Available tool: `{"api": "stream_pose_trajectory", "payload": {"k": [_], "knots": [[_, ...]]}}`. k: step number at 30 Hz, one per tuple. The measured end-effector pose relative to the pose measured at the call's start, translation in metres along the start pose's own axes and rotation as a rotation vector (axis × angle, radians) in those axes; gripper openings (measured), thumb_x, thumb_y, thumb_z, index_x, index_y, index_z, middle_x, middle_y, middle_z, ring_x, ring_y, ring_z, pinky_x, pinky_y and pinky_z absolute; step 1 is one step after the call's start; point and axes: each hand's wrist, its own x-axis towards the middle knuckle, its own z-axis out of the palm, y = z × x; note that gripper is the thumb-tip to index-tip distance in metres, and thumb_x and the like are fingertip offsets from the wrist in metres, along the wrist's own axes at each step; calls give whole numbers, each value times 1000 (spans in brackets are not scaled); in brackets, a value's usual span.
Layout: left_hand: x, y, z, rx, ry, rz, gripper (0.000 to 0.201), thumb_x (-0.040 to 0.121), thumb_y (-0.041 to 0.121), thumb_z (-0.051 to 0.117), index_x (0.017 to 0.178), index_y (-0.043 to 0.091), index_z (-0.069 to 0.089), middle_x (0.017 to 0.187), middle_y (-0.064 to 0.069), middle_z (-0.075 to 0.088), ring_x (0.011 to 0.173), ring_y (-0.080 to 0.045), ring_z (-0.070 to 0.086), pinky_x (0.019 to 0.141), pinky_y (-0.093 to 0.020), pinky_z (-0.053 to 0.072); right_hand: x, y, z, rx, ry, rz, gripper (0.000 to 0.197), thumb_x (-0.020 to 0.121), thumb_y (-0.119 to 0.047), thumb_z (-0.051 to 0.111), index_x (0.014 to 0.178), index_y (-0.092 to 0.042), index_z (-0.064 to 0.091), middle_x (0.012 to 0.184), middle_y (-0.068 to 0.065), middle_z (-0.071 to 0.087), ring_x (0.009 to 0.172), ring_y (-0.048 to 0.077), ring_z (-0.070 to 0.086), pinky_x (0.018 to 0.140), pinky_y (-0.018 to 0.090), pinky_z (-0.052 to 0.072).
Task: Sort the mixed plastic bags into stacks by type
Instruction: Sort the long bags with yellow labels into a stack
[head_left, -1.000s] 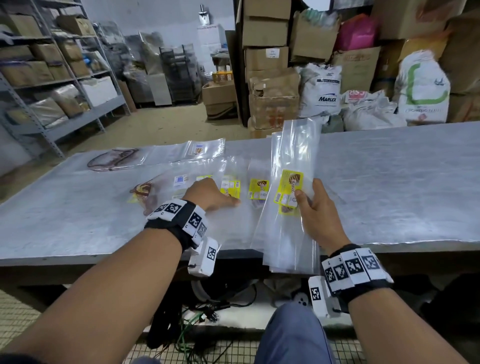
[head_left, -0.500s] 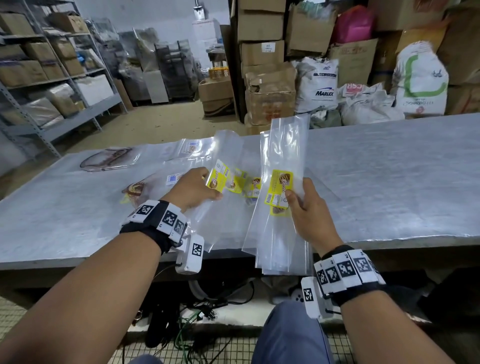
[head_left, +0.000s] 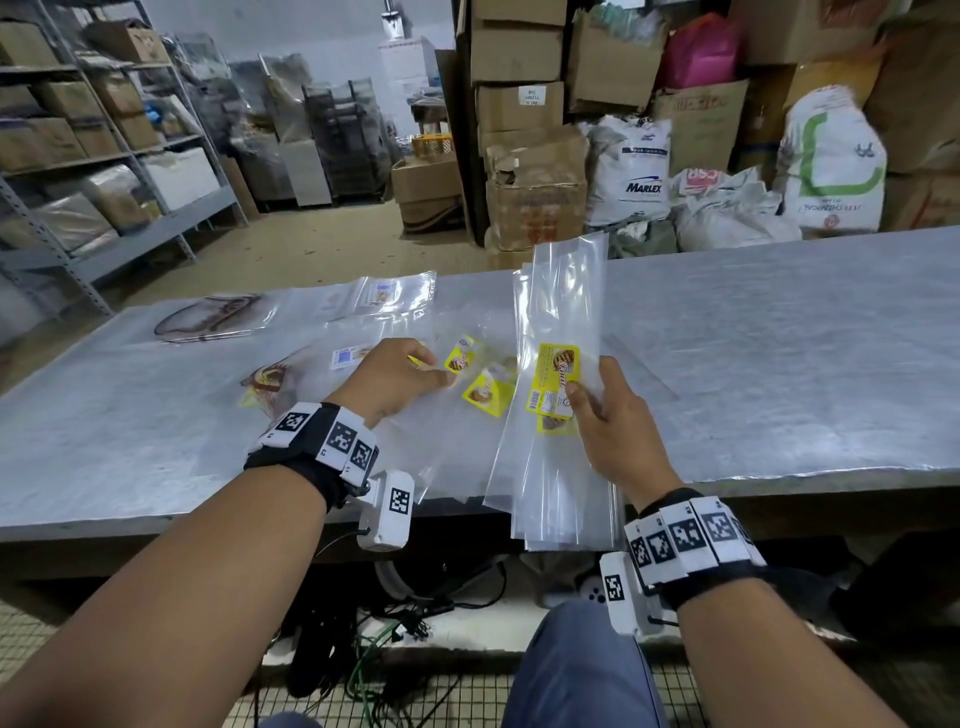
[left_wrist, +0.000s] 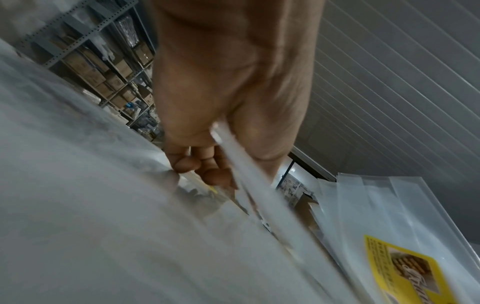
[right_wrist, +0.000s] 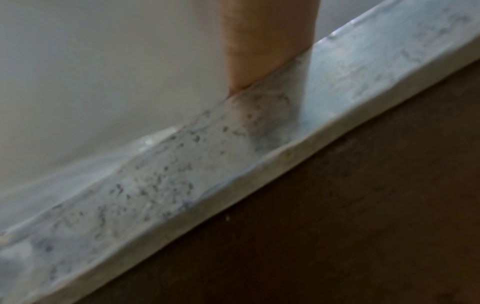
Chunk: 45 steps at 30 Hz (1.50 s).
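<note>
My right hand (head_left: 618, 431) has its grip closed on a sheaf of long clear bags (head_left: 558, 395), thumb pressed by the yellow label (head_left: 556, 382), the sheaf tilted up off the tabletop (head_left: 779, 364) with its lower end hanging past the near edge; my left hand (head_left: 395, 379) pinches the edge of another clear bag (left_wrist: 249, 185) among the loose yellow-labelled bags (head_left: 483, 392) just left of the sheaf.

What I fear most is slip; these films are slick and thin, so the sheaf could fan out or shed a bag over the edge if my thumb eases; static may make the left hand lift two bags as one, and a different type might ride along into the wrong stack; clear film on film hides such mistakes.

Farther left lie bags with blue-and-white labels (head_left: 387, 291) and one with a brown print (head_left: 208, 317); whether these are finished stacks I cannot tell. The right wrist view is blurred, showing only the tabletop edge and a strip of skin; the left one probably shows a single bag pinched, though blur leaves the count unsure.
</note>
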Motion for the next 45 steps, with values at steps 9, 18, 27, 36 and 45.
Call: {"api": "stream_pose_trajectory", "payload": {"k": [9,18,27,36,45], "knots": [[-5,5,4,99,4,27,32,89,22,74,70,9,52,67,-1,38,63,-19,36,54,-28,26,1,0,1,-21,2,-10,19,106,-33,50,118,-19,47,71,7,64,69,31,61,68,47,52],[-14,22,14,294,-202,116,53,77,29,87,68,19,36,72,1,30,61,-16,29,58,-29,22,1,0,2,-20,9,-11,10,106,-33,50,110,-26,43,66,6,61,64,27,59,65,45,49],[-11,15,-18,251,2,119,41,94,13,59,65,16,31,63,2,31,57,-18,26,54,-31,20,2,0,2,4,29,23,16,106,-31,50,115,-19,48,67,5,60,68,30,60,67,49,51],[-28,16,-11,-245,164,171,23,104,19,51,88,11,65,65,3,66,58,-13,54,55,-21,42,3,-5,-2,82,33,92,19,106,-31,50,90,-28,41,66,-4,49,58,4,49,60,33,40],[-58,33,38,-605,-159,262,17,105,7,50,100,17,64,73,0,65,63,-16,55,63,-27,46,8,-19,-9,258,64,82,11,106,-30,52,95,-28,49,82,-20,70,80,3,65,77,30,49]]}}
